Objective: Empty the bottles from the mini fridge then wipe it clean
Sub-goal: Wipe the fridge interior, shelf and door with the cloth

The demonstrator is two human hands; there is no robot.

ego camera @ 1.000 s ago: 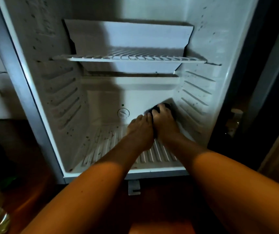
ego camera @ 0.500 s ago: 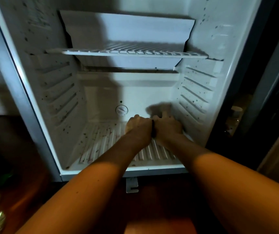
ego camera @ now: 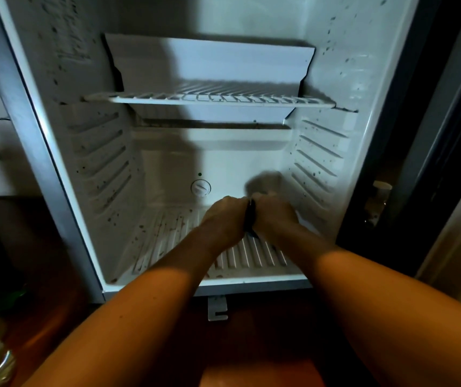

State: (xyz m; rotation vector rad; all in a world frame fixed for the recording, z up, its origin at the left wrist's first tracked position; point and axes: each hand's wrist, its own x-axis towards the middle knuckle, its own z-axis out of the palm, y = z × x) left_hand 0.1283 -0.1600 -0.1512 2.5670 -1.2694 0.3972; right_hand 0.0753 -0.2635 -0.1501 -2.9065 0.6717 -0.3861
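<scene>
Head camera: close, looking forward-down into mini fridge (ego camera: 363, 79).

Both bare forearms reach forward and converge, the left arm (ego camera: 140, 297) coming in from the lower left and the right arm (ego camera: 377, 289) from the lower right. The left hand (ego camera: 225, 216) and right hand (ego camera: 274, 215) sit side by side, knuckles up and fingers curled downward, pressed close together. A thin dark cloth (ego camera: 249, 219) shows in the narrow gap between them, gripped by both hands.

One mini fridge (ego camera: 363, 79), one wire shelf (ego camera: 209, 99), two hands, one dark cloth (ego camera: 249, 219).
</scene>
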